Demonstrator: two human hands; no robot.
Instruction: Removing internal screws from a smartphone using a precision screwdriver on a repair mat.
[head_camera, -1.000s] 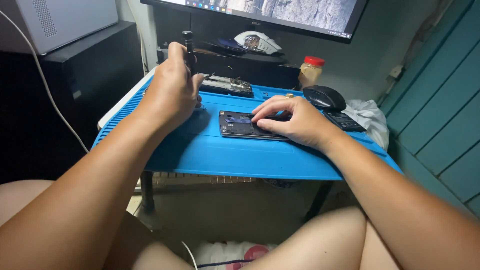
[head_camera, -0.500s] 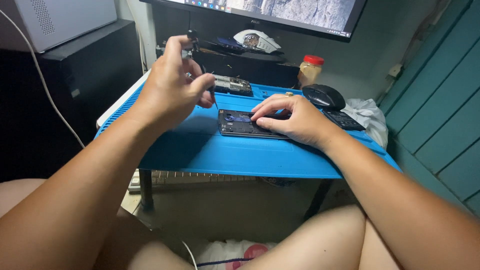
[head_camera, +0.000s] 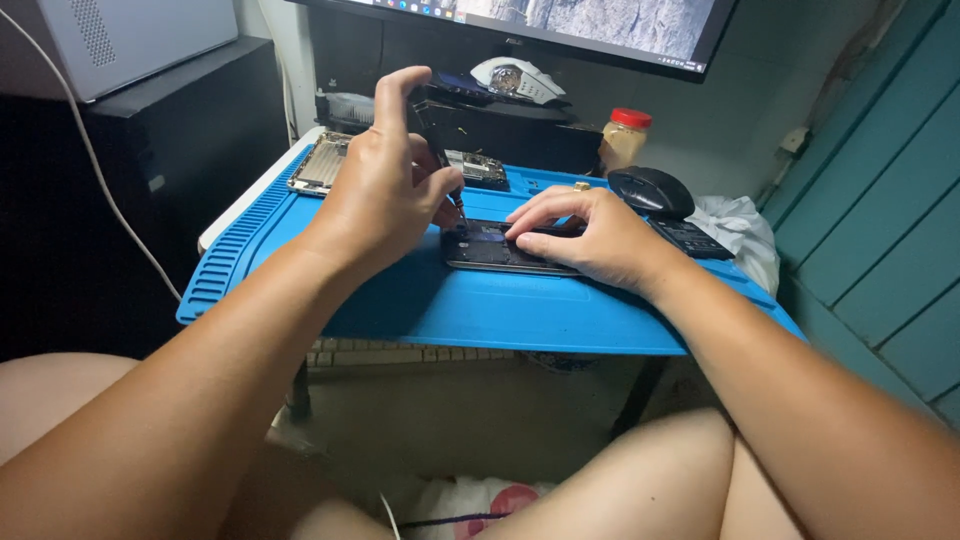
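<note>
An opened black phone (head_camera: 490, 247) lies flat in the middle of a blue work mat (head_camera: 450, 305). My left hand (head_camera: 385, 195) grips a thin black screwdriver (head_camera: 438, 150) upright, its tip touching the phone's left end and my index finger resting on its top. My right hand (head_camera: 590, 232) lies flat over the phone's right part, fingers pressing it down onto the mat.
A silver phone frame (head_camera: 320, 165) and a circuit part (head_camera: 478, 168) lie at the mat's back. A black mouse (head_camera: 650, 190), a dark flat device (head_camera: 690, 238), a red-lidded jar (head_camera: 625, 135), a white mouse (head_camera: 515, 78) and a monitor (head_camera: 560, 20) stand behind. A white box (head_camera: 130, 35) sits far left.
My left hand has come toward me and right with the screwdriver, bringing its tip down to the phone. The silver frame behind it has come into sight. My right hand stayed put.
</note>
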